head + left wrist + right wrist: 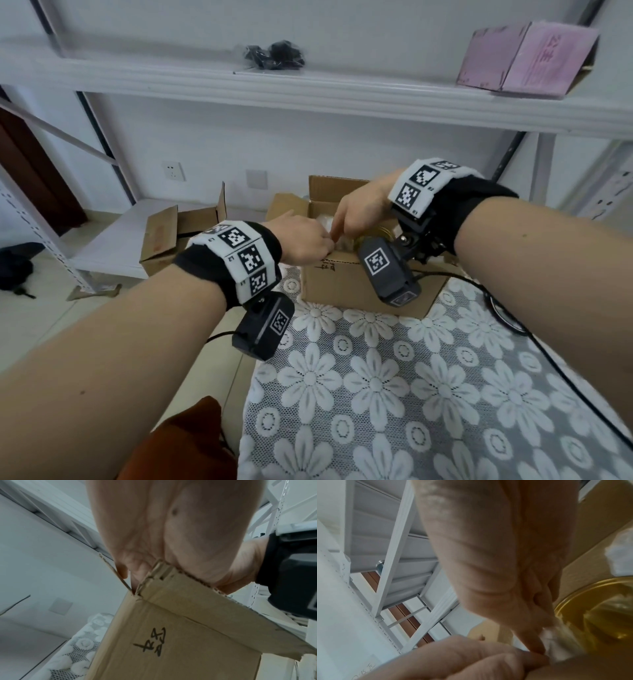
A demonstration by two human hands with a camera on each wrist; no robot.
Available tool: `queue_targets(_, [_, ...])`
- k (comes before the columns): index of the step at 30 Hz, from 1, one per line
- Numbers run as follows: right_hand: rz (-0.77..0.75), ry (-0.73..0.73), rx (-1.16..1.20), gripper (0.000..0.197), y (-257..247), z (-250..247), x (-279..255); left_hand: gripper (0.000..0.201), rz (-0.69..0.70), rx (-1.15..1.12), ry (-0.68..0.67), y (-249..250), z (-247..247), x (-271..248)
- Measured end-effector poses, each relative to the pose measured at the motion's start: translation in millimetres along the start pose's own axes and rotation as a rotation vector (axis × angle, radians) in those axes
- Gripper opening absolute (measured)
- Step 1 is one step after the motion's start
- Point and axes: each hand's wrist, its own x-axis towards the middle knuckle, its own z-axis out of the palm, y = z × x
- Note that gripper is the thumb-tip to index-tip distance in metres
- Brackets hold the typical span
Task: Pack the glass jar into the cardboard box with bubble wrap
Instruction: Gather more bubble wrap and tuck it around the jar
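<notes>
An open cardboard box (pixel 346 287) with black handwriting on its near wall (pixel 171 642) stands on the lace tablecloth. Inside it, a glass jar with a gold lid (pixel 590 601) stands among white bubble wrap (pixel 556 646); in the head view only a sliver of the lid (pixel 385 233) and some wrap (pixel 323 219) show. My left hand (pixel 325 245) reaches over the box's near-left corner (pixel 154 534) and pinches the wrap there. My right hand (pixel 337 233) points its straight fingers (pixel 537 639) down onto the same wrap beside the jar. The jar's body is hidden.
The flower-patterned tablecloth (pixel 376 394) covers the table in front of the box. A black cable (pixel 513 325) runs along the right. Another open cardboard box (pixel 178 236) sits on a low shelf at left. A pink box (pixel 527 58) and black items (pixel 274 54) lie on the upper shelf.
</notes>
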Motion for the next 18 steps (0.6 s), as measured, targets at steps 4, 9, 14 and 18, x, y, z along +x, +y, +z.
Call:
queue_targets(4, [-0.030,-0.078,-0.169,0.040,-5.7,4.6,12.1,0.043,-0.017,0.051,-0.034,7.9,-1.2,1.6])
queue_targets(9, [-0.051,-0.039,-0.458,0.035,-12.6,12.6,13.2,0.053,-0.042,-0.006,-0.053,13.8,-1.3,5.1])
queue_targets(14, [-0.107,-0.056,-0.171,0.033,6.4,9.1,4.4,0.046,-0.088,-0.171,-0.043,14.3,-0.5,6.0])
queue_targets(18, [-0.147,0.096,0.316,0.036,41.9,-3.7,-27.1,0.034,-0.067,-0.300,0.110,16.3,-11.7,2.4])
